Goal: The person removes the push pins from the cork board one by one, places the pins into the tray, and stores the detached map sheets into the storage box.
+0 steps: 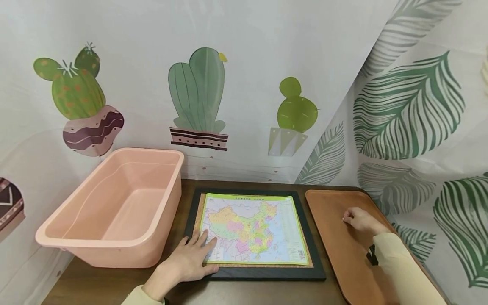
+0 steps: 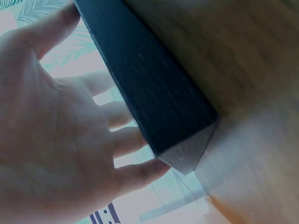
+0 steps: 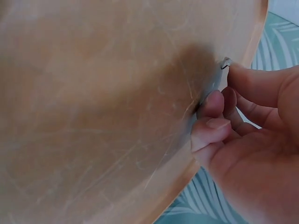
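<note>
A map [image 1: 248, 228] with a green border lies on a cork board with a black frame [image 1: 267, 273]. At its lower left corner my left hand [image 1: 192, 256] rests with spread fingers, across the frame's edge and onto the map. The left wrist view shows that palm [image 2: 60, 135] beside the frame's dark side [image 2: 149, 84]. Over the brown tray [image 1: 335, 254] my right hand [image 1: 360, 219] has curled fingers. It holds a small clear, silvery piece [image 3: 225, 63] at the tip of the thumb, close to the tray; the piece is too small to name.
A deep pink plastic tub [image 1: 103, 243] stands on the wooden table [image 1: 244, 294] left of the board. The brown tray lies right of the board, by the side curtain. A white curtain [image 1: 248, 25] with printed cacti and leaves hangs behind and at the right.
</note>
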Tool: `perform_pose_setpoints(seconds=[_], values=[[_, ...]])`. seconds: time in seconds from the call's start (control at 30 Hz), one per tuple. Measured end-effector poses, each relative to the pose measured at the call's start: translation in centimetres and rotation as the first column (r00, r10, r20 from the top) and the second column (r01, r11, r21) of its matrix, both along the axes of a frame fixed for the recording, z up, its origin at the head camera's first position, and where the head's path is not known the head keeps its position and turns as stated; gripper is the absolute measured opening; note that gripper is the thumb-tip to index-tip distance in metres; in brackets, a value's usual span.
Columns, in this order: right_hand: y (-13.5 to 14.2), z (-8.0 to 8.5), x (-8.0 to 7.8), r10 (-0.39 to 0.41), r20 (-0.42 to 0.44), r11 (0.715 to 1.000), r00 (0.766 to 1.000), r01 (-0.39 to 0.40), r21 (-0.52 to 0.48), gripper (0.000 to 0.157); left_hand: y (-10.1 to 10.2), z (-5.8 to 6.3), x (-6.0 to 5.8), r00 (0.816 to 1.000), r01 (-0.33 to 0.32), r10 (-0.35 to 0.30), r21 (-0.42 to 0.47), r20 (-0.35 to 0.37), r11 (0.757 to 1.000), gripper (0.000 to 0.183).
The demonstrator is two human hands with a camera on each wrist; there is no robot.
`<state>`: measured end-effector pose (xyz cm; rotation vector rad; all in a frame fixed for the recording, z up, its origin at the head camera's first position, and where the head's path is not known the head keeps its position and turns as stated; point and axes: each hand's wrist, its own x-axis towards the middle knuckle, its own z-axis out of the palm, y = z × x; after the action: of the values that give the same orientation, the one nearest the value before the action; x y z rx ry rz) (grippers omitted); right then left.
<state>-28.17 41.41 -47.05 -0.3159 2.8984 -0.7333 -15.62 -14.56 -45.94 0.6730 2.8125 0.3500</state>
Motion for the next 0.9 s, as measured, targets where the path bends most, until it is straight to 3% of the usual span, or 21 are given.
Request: perform_pose_setpoints(seconds=[0.2,0.57,0.77,0.9], values=[[0.2,0.0,-0.6,0.006,0.006,1.000,1.000,-0.006,0.023,0.013,0.0,0.0,0.1,1.000,-0.011,0.011,-0.008,-0.004,1.000,0.078],[0.4,0.6,-0.3,-0.022,-0.015,0.999,1.000,0.023,0.038,0.013,-0.1,0.1,0.1,1.000,-0.005,0.005,-0.009,-0.012,1.000,0.078],[0.6,1.6,0.3,-0.055,0.000,0.998,0.998,0.055,0.005,0.021,-0.2,0.2,0.0,1.000,-0.009,0.009,-0.015,-0.018,1.000,0.078],[1.0,2.4,1.0,-0.080,-0.031,0.997,0.996,0.081,0.022,0.035,0.0,0.2,0.0,1.000,0.002,-0.002,-0.011,-0.013,1.000,0.078]])
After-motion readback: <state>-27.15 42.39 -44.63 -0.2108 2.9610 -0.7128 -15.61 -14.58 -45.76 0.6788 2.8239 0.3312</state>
